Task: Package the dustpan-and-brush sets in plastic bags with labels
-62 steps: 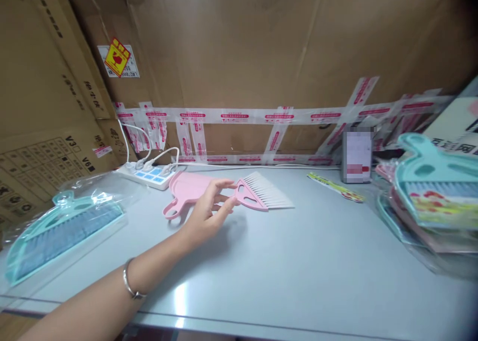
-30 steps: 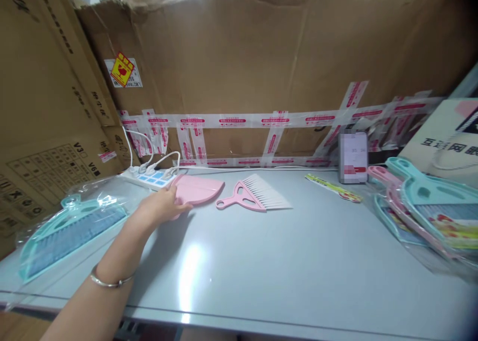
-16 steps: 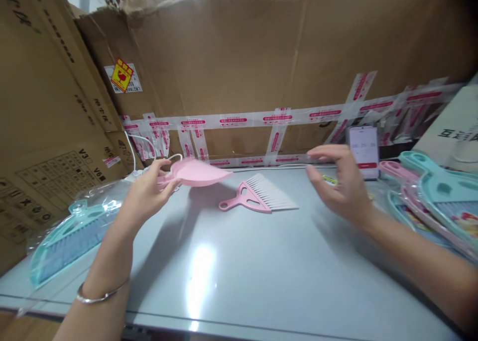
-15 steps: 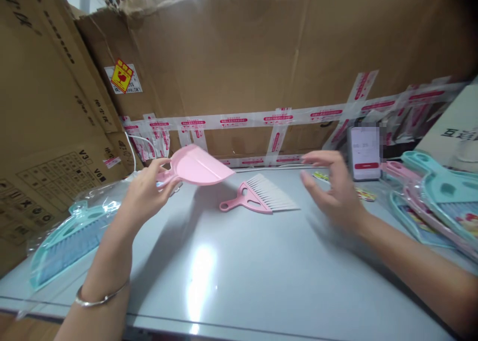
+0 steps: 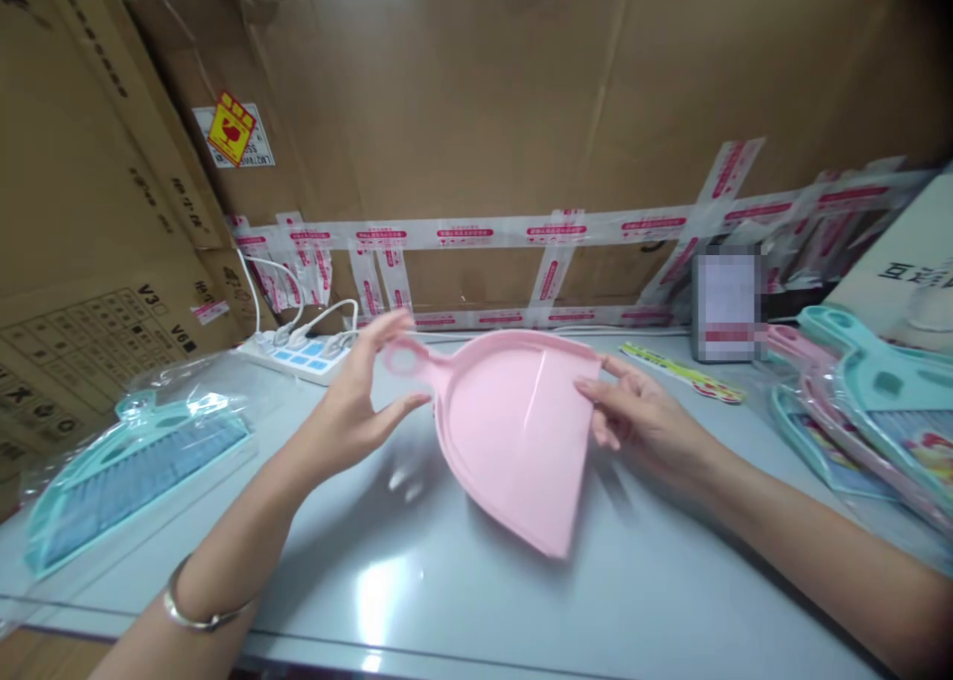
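A pink dustpan (image 5: 513, 422) is held tilted above the grey table, its inner face toward me and its ring-ended handle pointing left. My right hand (image 5: 632, 402) pinches its straight front edge at the right, near the top corner. Around the handle, my left hand (image 5: 364, 387) has thumb and fingers spread apart, without a closed grip. The small pink brush with pale bristles is out of sight, probably behind the dustpan.
Teal dustpan-and-brush sets in clear plastic lie at left (image 5: 141, 472) and right (image 5: 885, 392). A power strip (image 5: 298, 354) with white cords sits at the back left. A phone (image 5: 726, 303) stands before the cardboard box (image 5: 462, 114). A colourful strip (image 5: 681, 372) lies nearby.
The dustpan has moved right and turned its inner face toward me. My right hand has come in and taken its front edge, while my left hand has loosened from the handle.
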Demonstrator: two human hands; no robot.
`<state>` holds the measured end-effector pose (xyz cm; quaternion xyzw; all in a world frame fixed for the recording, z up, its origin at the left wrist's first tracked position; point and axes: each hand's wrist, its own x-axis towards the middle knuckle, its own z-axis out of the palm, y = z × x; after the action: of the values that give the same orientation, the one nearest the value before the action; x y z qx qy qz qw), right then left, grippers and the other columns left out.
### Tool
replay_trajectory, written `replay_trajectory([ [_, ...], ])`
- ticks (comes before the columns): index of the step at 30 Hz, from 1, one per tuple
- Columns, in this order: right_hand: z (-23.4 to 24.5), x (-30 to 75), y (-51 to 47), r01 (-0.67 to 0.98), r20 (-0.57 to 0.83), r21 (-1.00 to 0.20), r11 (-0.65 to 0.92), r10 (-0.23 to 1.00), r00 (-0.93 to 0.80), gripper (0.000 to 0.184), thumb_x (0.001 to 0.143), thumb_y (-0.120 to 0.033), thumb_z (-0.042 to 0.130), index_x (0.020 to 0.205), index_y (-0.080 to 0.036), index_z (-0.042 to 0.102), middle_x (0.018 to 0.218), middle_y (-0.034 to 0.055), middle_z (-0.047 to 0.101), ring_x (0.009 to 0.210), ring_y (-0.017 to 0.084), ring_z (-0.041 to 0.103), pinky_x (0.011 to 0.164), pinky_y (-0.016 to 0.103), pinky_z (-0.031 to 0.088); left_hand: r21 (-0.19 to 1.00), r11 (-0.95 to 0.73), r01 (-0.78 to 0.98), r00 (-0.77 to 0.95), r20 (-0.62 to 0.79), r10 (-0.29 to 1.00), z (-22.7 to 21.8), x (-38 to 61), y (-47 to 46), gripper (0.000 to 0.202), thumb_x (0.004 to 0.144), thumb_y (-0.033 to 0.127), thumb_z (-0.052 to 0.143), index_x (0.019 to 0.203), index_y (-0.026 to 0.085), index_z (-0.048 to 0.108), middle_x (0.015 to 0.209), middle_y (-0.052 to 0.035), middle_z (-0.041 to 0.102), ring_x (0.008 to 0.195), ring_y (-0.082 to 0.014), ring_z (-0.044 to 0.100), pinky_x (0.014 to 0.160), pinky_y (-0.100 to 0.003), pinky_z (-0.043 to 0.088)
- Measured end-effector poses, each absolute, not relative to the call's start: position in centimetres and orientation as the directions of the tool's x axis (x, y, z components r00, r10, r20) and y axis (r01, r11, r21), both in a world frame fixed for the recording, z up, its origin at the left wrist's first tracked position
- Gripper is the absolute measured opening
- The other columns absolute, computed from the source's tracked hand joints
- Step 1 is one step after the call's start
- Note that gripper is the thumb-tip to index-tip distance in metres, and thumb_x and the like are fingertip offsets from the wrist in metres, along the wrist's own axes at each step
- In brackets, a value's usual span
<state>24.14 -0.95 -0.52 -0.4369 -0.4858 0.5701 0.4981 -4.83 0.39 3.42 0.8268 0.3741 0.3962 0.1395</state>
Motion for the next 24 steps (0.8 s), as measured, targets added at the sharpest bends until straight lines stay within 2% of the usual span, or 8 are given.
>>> replay_trajectory([
  [1,-0.5,23.8,-1.1,-0.193,0.007,-0.981,-0.004,0.998,-0.060,0.048,0.064,-0.036,0.075,0.097,-0.021,0.043,0.047,-0.0082,0.055,0.037,0.009,0.054,0.036,0.014,0.041,0.640,-0.604,0.475,0.304,0.525,0.795,3.0,-4.4,0.6,0.071,0.077,0.039,0.065,0.136,0.027,0.028,0.137,-0.0129,0.040,0.124,-0.0268,0.042,0.103,-0.046,0.034],
  [3,-0.5,23.0,-1.5,-0.273,0.019,-0.962,0.017,1.000,-0.004,0.051,0.062,-0.033,0.077,0.098,-0.022,0.043,0.057,-0.0056,0.061,0.050,0.012,0.063,0.047,0.016,0.051,0.869,-0.381,0.315,0.210,0.328,0.921,2.2,-3.5,0.8,0.078,0.077,0.047,0.061,0.140,0.027,0.019,0.144,-0.0151,0.030,0.126,-0.0293,0.041,0.099,-0.048,0.038],
  [5,-0.7,22.5,-1.8,-0.299,-0.012,-0.954,-0.024,0.999,-0.042,0.056,0.060,-0.032,0.078,0.103,-0.021,0.043,0.067,-0.0022,0.065,0.061,0.014,0.067,0.056,0.018,0.055,0.979,-0.143,0.146,0.268,0.100,0.958,1.4,-2.5,0.7,0.072,0.080,0.051,0.055,0.139,0.026,0.023,0.140,-0.0145,0.038,0.119,-0.0293,0.048,0.091,-0.045,0.044],
  [9,-1.6,22.1,-2.0,-0.108,-0.087,-0.987,-0.122,0.956,-0.281,0.050,0.067,-0.040,0.073,0.104,-0.018,0.047,0.076,0.0024,0.066,0.067,0.017,0.067,0.061,0.027,0.056,1.000,0.018,-0.016,0.242,-0.014,0.970,0.5,-1.1,0.5,0.055,0.074,0.043,0.063,0.122,0.021,0.048,0.115,-0.0078,0.061,0.102,-0.0248,0.059,0.082,-0.035,0.048],
  [13,-2.3,22.9,-1.4,0.170,0.141,-0.964,0.205,0.935,-0.324,0.041,0.080,-0.058,0.051,0.082,-0.017,0.055,0.071,0.0033,0.061,0.064,0.015,0.059,0.059,0.029,0.050,0.997,0.054,-0.054,0.012,-0.053,0.999,0.5,-1.5,1.4,0.044,0.062,0.031,0.066,0.103,0.019,0.057,0.085,-0.0013,0.066,0.075,-0.0195,0.062,0.065,-0.028,0.047],
  [16,-2.4,23.4,-0.6,0.428,0.328,-0.812,0.397,0.917,-0.228,0.037,0.086,-0.052,0.044,0.084,-0.018,0.058,0.081,0.0050,0.060,0.074,0.017,0.057,0.067,0.031,0.046,0.999,-0.005,-0.046,-0.151,-0.002,0.989,1.0,-2.7,2.2,0.035,0.060,0.024,0.058,0.094,0.019,0.058,0.080,0.0012,0.062,0.070,-0.0165,0.058,0.061,-0.026,0.044],
  [19,-2.6,22.8,0.2,0.651,0.402,-0.540,0.534,0.843,-0.358,0.021,0.087,-0.034,0.047,0.093,-0.019,0.061,0.094,0.0078,0.059,0.089,0.020,0.055,0.080,0.035,0.043,0.996,-0.087,-0.027,-0.248,0.078,0.966,1.5,-3.6,2.8,0.027,0.061,0.024,0.053,0.087,0.017,0.057,0.083,0.0006,0.060,0.074,-0.0157,0.056,0.064,-0.025,0.044],
  [24,-2.1,19.9,1.2,0.843,0.220,-0.091,0.530,0.836,-0.502,0.024,0.081,-0.015,0.047,0.099,-0.015,0.063,0.101,0.0123,0.057,0.091,0.024,0.054,0.078,0.036,0.042,0.989,-0.149,0.023,-0.311,0.149,0.939,1.8,-4.3,3.1,0.030,0.064,0.031,0.051,0.090,0.017,0.053,0.087,-0.0016,0.057,0.080,-0.0172,0.056,0.069,-0.026,0.045],
])
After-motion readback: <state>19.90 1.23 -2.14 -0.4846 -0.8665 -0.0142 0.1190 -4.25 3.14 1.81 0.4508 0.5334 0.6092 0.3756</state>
